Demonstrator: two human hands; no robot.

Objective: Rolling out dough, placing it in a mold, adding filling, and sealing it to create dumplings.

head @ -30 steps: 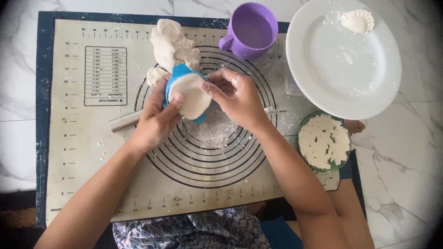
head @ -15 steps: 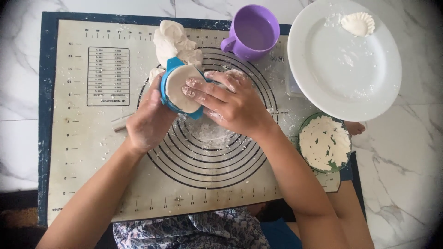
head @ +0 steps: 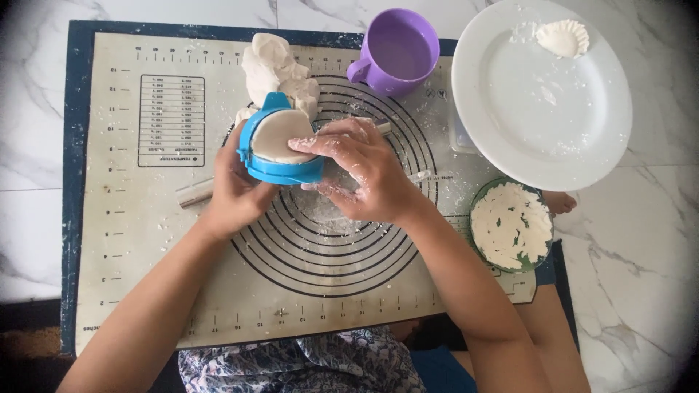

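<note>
Currently, the left hand (head: 237,191) cups the blue plastic hinged dumpling press (head: 277,156) from below at upper centre of the frame, while the flour-dusted right hand (head: 364,171) spreads its fingertips (head: 302,144) on the round white dough disc (head: 280,136) seated in the open mould. Judged by this layout, the disc is placed but unfilled and unsealed. Outward lie the beige silicone pastry mat (head: 145,218), a lump of white dough (head: 273,65) above the press, a purple mug (head: 397,51), a small green bowl of flour (head: 511,225), and a white plate (head: 542,94) at upper right bearing one finished crimped dumpling (head: 561,38).
</note>
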